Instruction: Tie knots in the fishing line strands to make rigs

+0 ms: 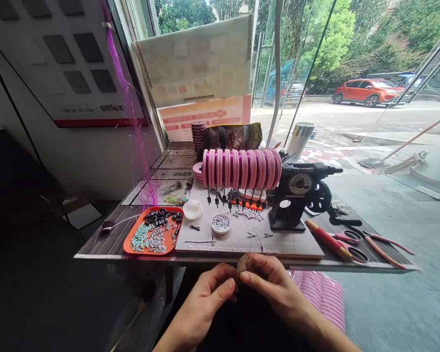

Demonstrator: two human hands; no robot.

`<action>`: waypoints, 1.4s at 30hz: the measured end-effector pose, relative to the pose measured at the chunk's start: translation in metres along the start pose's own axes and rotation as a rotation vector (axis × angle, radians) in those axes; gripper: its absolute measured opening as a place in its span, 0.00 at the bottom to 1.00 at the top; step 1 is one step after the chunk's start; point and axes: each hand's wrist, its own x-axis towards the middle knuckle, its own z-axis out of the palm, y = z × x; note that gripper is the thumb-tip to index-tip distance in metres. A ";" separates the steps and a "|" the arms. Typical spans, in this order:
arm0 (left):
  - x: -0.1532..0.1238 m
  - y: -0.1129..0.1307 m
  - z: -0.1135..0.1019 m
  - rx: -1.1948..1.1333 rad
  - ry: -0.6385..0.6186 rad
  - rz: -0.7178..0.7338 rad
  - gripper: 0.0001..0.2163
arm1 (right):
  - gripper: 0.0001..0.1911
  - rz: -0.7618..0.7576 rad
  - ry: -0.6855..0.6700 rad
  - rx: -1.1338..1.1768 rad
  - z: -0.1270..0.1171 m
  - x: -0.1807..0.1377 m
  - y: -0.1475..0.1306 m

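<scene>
My left hand [205,298] and my right hand [273,286] meet just below the table's front edge. Together they pinch a small round brown object [244,262] between the fingertips. What the object is I cannot tell. Thin lines run from it up across the white work board [297,242] toward a row of pink spools [241,168] mounted on a bar. A black hand-crank winding machine [297,195] stands to the right of the spools.
An orange tray [130,244] of small beads and swivels lies at the left. A small white dish of beads [221,223], a white lid [192,209], red-handled scissors [355,244] and a red tool [328,239] lie on the table. Purple tinsel [132,117] hangs at the left.
</scene>
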 end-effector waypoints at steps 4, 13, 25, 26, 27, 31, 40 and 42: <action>0.000 -0.005 0.004 -0.024 0.070 -0.027 0.15 | 0.14 0.001 -0.008 0.043 0.001 0.001 0.005; 0.002 -0.018 0.012 -0.217 0.060 -0.016 0.13 | 0.14 0.113 0.026 0.396 0.009 -0.002 0.022; -0.008 -0.019 0.030 -0.446 0.275 -0.077 0.11 | 0.15 0.180 0.248 0.222 0.014 -0.022 0.028; -0.009 -0.019 0.031 -0.435 0.291 -0.073 0.10 | 0.14 0.171 0.251 0.217 0.014 -0.023 0.027; -0.009 -0.019 0.031 -0.421 0.308 -0.066 0.10 | 0.14 0.162 0.251 0.211 0.015 -0.023 0.026; -0.008 -0.019 0.031 -0.349 0.297 -0.027 0.11 | 0.13 0.132 0.216 0.187 0.016 -0.019 0.018; -0.010 -0.021 0.032 -0.398 0.299 -0.027 0.09 | 0.16 0.122 0.188 0.163 0.017 -0.016 0.016; -0.010 -0.024 0.030 -0.354 0.247 -0.011 0.08 | 0.16 0.126 0.177 0.160 0.017 -0.017 0.015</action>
